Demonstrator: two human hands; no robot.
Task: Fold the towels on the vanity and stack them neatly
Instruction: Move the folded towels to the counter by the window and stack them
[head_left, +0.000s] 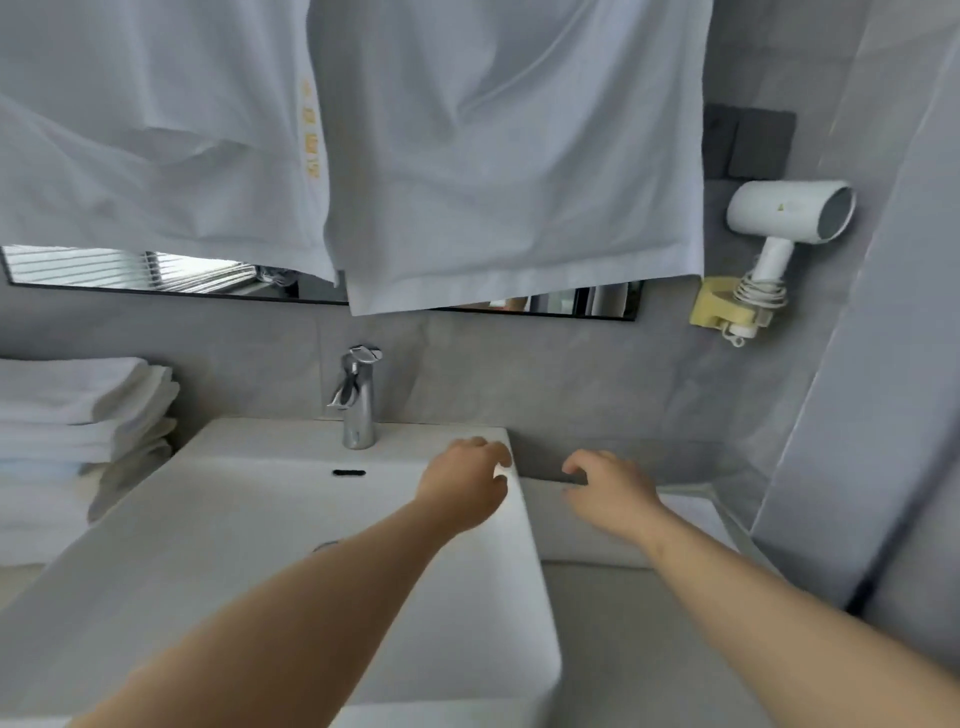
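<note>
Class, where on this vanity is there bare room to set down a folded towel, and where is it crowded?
Free: the grey counter in front of the flat towel, right of the sink. Crowded: left of the sink, filled by the towel stack.

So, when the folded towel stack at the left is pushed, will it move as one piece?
Probably not: the folded towel stack is soft, with rounded, uneven layer edges, so layers may shear. It stands several layers high, so a push near the top could topple it.

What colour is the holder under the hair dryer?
The holder is pale yellow, head view.
</note>
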